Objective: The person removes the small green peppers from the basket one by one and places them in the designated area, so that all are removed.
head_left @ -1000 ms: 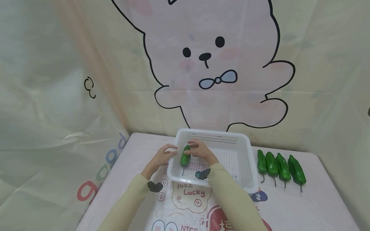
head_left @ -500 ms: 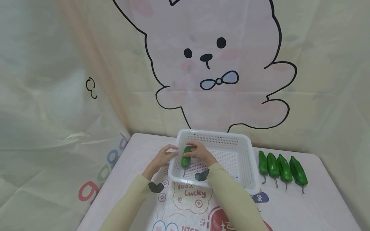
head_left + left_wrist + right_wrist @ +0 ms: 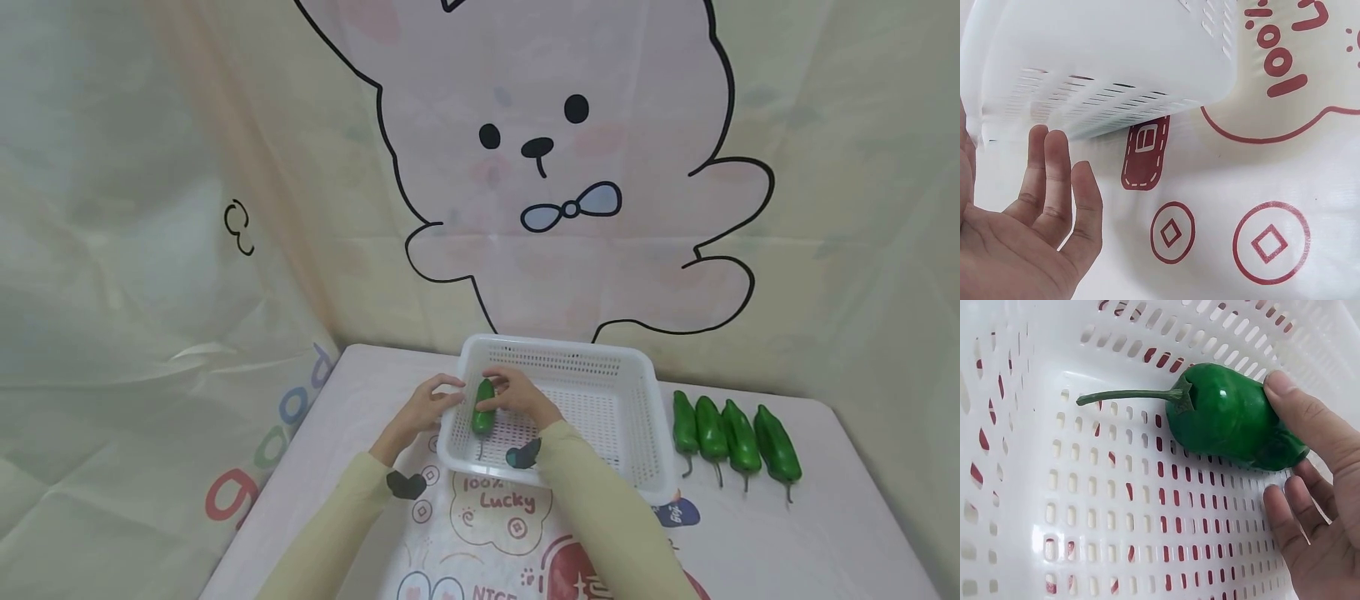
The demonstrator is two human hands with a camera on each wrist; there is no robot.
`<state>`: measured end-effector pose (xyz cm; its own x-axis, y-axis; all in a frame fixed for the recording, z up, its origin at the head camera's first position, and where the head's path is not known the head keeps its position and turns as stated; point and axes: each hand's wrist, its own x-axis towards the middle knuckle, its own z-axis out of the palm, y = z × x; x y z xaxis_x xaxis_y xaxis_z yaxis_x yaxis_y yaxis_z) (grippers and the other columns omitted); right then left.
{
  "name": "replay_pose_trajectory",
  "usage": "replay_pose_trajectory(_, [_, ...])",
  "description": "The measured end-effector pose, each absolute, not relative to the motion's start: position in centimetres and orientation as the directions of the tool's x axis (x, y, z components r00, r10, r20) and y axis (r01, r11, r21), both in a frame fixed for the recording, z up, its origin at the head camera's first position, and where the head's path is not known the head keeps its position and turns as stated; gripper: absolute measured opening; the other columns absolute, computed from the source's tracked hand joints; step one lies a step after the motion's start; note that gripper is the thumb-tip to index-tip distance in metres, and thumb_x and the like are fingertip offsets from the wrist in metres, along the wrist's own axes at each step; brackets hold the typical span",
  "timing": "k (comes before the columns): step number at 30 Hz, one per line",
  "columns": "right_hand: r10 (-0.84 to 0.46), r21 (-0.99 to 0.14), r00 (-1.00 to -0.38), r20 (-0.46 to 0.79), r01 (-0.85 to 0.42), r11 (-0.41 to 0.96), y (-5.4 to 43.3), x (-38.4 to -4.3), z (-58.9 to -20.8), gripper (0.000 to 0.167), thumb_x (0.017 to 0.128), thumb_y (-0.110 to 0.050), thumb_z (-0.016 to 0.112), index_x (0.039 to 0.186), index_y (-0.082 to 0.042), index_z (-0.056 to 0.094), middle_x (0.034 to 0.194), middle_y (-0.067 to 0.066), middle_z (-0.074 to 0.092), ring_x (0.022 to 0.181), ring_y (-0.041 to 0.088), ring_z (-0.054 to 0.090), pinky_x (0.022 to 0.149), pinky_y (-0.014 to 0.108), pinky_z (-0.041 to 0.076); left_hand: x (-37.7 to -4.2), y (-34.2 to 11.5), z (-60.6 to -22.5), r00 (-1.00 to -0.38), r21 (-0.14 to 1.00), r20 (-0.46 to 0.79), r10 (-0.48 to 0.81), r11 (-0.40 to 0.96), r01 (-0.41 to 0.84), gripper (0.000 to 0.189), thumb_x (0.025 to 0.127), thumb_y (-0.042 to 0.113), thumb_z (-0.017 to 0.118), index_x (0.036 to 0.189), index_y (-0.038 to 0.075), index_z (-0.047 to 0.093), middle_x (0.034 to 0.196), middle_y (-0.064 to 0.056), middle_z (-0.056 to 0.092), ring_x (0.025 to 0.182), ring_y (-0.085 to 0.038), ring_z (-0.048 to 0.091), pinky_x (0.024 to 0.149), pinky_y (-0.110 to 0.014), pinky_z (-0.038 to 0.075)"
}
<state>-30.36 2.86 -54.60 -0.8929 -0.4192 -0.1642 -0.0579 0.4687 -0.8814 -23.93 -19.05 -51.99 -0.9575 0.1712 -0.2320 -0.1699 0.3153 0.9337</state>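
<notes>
A white perforated plastic basket [image 3: 573,348] stands on the table. My left hand [image 3: 425,407] holds its left rim; in the left wrist view several fingers [image 3: 1054,181] of that hand sit just under the basket's outer wall [image 3: 1110,75]. Inside the basket, along the left side, lies a green pepper [image 3: 483,421] with its stem toward me. My right hand [image 3: 521,396] grips the pepper near its far end. The right wrist view shows the thumb [image 3: 1310,412] on the pepper [image 3: 1229,412], with the other fingers curving round its tip from the opposite side.
Several green peppers [image 3: 738,437] lie side by side on the table to the right of the basket, stems toward me. The table has a white printed cloth [image 3: 810,542]. A curtain with a cartoon animal [image 3: 555,275] hangs right behind the basket.
The right hand's fingers have closed in round the pepper. The left hand stays at the basket's rim, and the view has shifted very slightly.
</notes>
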Motion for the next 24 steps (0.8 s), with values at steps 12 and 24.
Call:
replay_pose_trajectory(12, [-0.430,-0.857,-0.880,-0.202,-0.053,0.512,3.07,-30.65,-54.53,0.078,0.075,-0.026,0.093,0.142,-0.008,0.057,0.129,0.014,0.061,0.117,0.031,0.057,0.101,0.051,0.050,-24.06,-19.02,-51.94,-0.960,0.934,-0.224,0.168,0.319,-0.162,0.034,0.101,0.032,0.065,0.132,0.018,0.059,0.125,-0.016,0.066,0.109,-0.036,0.066,0.086,-0.056,0.058])
replay_pose_trajectory(24, [-0.439,-0.848,-0.876,-0.199,-0.070,0.525,2.89,-30.87,-54.58,0.077,0.074,-0.027,0.093,0.141,-0.009,0.059,0.125,0.011,0.062,0.112,0.028,0.058,0.097,0.047,0.053,-24.05,-18.97,-52.00,-0.959,0.932,-0.231,0.165,0.319,-0.170,0.033,0.102,0.031,0.065,0.132,0.018,0.059,0.126,-0.017,0.065,0.110,-0.037,0.065,0.089,-0.058,0.056])
